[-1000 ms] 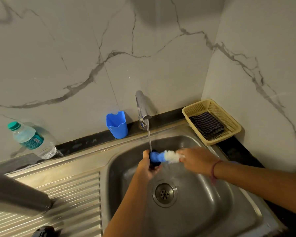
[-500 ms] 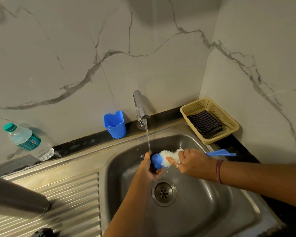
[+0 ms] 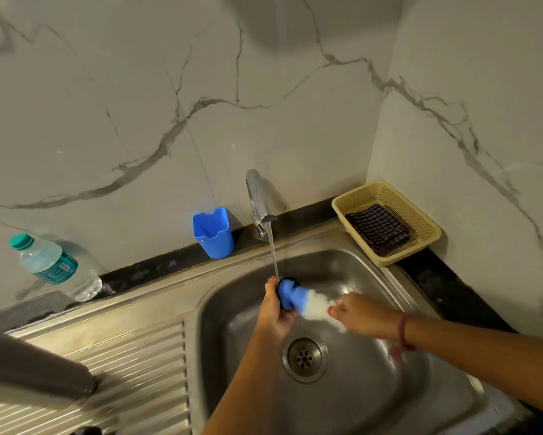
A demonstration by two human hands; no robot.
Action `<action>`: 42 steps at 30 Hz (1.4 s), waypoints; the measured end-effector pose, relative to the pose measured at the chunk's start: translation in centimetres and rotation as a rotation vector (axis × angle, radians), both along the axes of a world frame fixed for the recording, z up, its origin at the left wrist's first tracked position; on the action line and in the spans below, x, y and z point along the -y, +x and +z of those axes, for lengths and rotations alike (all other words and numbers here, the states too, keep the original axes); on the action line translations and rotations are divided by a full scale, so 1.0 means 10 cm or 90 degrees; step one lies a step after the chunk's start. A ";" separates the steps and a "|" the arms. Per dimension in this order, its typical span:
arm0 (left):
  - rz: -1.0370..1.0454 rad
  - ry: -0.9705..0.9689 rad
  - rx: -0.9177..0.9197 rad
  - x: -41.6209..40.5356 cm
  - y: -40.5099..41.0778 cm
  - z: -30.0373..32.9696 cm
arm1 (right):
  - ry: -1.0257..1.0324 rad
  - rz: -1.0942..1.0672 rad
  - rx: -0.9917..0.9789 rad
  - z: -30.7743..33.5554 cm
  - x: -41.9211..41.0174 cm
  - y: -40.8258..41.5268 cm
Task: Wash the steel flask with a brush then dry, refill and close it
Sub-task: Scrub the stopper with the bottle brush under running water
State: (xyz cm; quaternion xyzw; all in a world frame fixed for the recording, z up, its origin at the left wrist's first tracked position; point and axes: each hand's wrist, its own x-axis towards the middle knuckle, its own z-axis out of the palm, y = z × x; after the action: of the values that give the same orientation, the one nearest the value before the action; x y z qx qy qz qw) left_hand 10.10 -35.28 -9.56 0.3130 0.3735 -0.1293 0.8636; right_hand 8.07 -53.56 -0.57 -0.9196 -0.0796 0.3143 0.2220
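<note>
I judge we're early: my left hand (image 3: 274, 312) grips a small dark part at the brush (image 3: 298, 298), right hand (image 3: 356, 312) holds its bristles, while the steel flask (image 3: 28, 368) lies on the draining surface (image 3: 138, 350), undried, unfilled.

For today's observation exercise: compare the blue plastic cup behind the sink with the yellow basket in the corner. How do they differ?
The blue plastic cup is solid-walled and taller than wide; the yellow basket is perforated, shallow and rectangular. The cup looks empty from here, while the basket holds a folded dark checked cloth. The cup stands left of the tap, the basket to its right. Both sit on the dark ledge against the marble wall.
</note>
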 end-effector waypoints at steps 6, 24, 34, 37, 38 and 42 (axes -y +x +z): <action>-0.046 0.064 -0.082 0.10 0.00 -0.13 | -0.408 0.567 0.655 -0.05 0.19 -0.02; -0.016 0.177 0.013 -0.11 0.00 0.01 | 0.110 -0.061 0.064 -0.08 0.07 -0.17; -0.094 0.500 0.098 -0.17 -0.05 0.06 | -0.220 0.106 0.351 -0.30 0.51 -0.53; -0.143 0.595 0.161 -0.25 -0.05 0.04 | -0.190 0.059 0.339 -0.39 0.62 -0.57; -0.155 0.616 0.178 -0.27 -0.05 0.03 | -0.177 0.037 0.336 -0.41 0.62 -0.58; -0.212 0.657 0.206 -0.33 -0.02 0.02 | -0.140 -0.053 0.326 -0.53 0.58 -0.58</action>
State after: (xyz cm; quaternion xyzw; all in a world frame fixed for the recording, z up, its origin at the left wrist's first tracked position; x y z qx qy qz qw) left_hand 9.93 -32.03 -9.32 0.7652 0.1968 -0.0148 0.6128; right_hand 2.31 -59.31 -5.84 -0.9901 -0.0602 0.0694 0.1061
